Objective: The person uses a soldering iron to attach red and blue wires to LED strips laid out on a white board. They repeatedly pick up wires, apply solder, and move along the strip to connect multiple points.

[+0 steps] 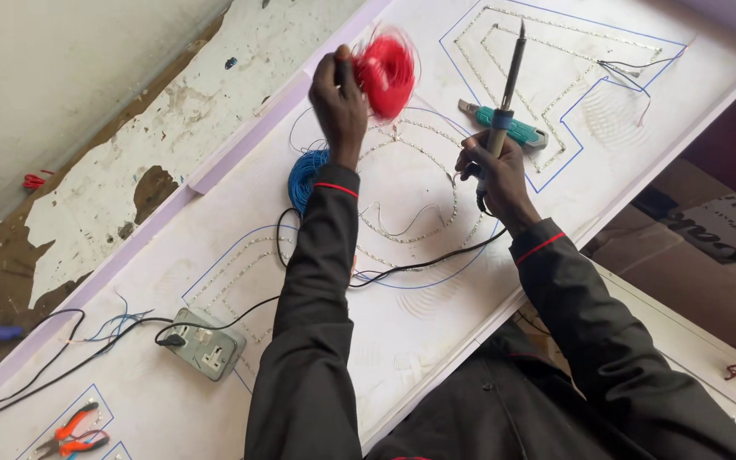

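I see the left hand (pixel 340 100) clamped on a red wire coil (pixel 385 72), top centre; right hand (pixel 491 170) fisted round a soldering iron (pixel 508 81), tip up. Risk: tip scorching nearby LED strips (pixel 423 183) or wire.

A blue wire coil (pixel 303 176), teal knife (pixel 504 124), grey socket (pixel 206 342), orange pliers (pixel 74 433).

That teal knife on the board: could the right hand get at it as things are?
Probably not right away. The utility knife lies just beyond the right hand with nothing between them, but that hand's grip is full with the soldering iron.
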